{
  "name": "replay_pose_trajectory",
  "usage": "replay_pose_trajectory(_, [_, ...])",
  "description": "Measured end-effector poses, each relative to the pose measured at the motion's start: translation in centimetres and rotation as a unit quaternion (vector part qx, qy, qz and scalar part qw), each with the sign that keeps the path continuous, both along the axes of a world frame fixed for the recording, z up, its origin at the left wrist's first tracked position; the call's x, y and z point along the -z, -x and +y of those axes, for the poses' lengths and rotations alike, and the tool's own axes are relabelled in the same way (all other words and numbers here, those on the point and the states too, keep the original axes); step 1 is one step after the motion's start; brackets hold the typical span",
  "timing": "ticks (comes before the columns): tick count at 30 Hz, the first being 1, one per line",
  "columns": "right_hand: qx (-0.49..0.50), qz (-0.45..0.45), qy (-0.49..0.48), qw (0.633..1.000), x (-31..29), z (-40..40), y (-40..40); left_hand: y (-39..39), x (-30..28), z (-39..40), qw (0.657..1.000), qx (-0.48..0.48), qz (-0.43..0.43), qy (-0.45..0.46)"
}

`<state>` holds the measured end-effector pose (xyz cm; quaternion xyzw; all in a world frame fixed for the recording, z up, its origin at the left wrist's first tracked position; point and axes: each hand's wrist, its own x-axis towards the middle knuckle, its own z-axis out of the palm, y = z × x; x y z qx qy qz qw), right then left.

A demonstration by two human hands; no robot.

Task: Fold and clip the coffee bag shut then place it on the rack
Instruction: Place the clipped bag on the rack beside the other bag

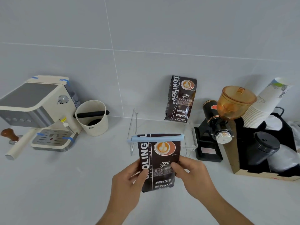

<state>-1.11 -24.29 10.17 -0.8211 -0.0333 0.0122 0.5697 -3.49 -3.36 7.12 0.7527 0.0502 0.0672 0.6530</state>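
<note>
A dark brown coffee bag (159,156) is held upright above the counter, in front of a clear wire-framed rack (134,125). A long pale blue clip (155,138) runs across its folded top edge. My left hand (129,181) grips the bag's lower left side with the thumb on its front. The lower right side is held by my right hand (193,176), thumb on the front as well. A second, identical coffee bag (181,99) stands on the rack's far right side, leaning on the wall.
A cream espresso machine (37,111) stands at the left with a tamper (10,135) and a cream knock box (92,117). Right of the rack stand a black grinder (214,127) with an amber hopper, a stack of paper cups (266,103) and a black box (266,153) of lids.
</note>
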Motion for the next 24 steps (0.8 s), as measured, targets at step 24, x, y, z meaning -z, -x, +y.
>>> replay_pose_trajectory(24, [0.000, -0.082, -0.046, 0.996, -8.6, 2.7, -15.6, -16.2, -10.1, 2.0, 0.990, 0.020, -0.136, 0.004])
